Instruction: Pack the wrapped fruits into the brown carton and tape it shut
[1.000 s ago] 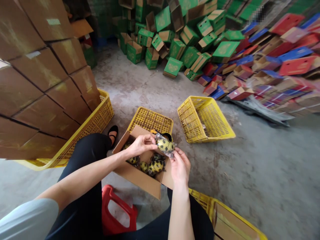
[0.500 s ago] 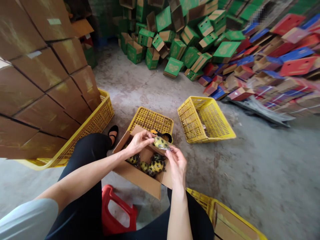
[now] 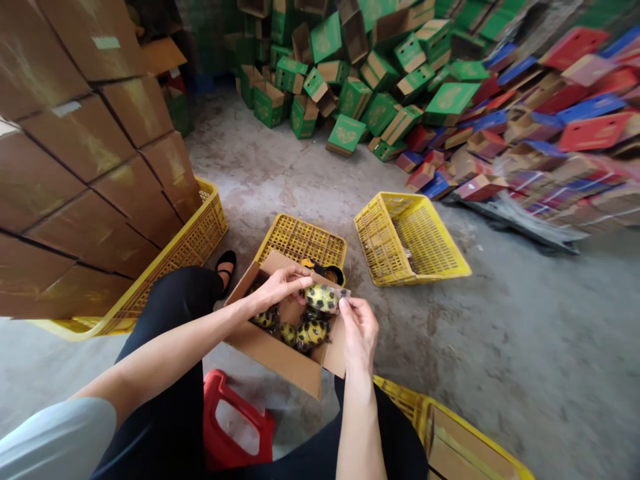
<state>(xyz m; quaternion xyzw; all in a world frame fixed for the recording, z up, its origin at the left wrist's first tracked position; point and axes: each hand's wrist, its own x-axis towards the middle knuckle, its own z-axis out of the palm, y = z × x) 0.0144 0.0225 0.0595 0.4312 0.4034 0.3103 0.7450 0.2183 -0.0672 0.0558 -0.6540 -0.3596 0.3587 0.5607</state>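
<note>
A yellow toy with black spots, wrapped in clear plastic (image 3: 323,297), is held between both hands over an open cardboard box (image 3: 280,357). My left hand (image 3: 277,288) grips its left end with curled fingers. My right hand (image 3: 359,328) pinches the plastic at its right end. Several more wrapped spotted toys (image 3: 305,331) lie inside the box, which rests on my lap above a red stool (image 3: 233,420).
Yellow plastic crates: one (image 3: 413,237) tipped on the floor to the right, one (image 3: 300,240) upside down behind the box, one (image 3: 190,243) under stacked brown cartons (image 3: 85,167) at left, one (image 3: 450,433) at lower right. Heaps of green (image 3: 350,67), red and blue boxes (image 3: 550,133) fill the back.
The wrapped toy dipped toward the box and has come back up slightly; my right hand shifted its pinch along the plastic at the toy's right end. My left hand stayed on it.
</note>
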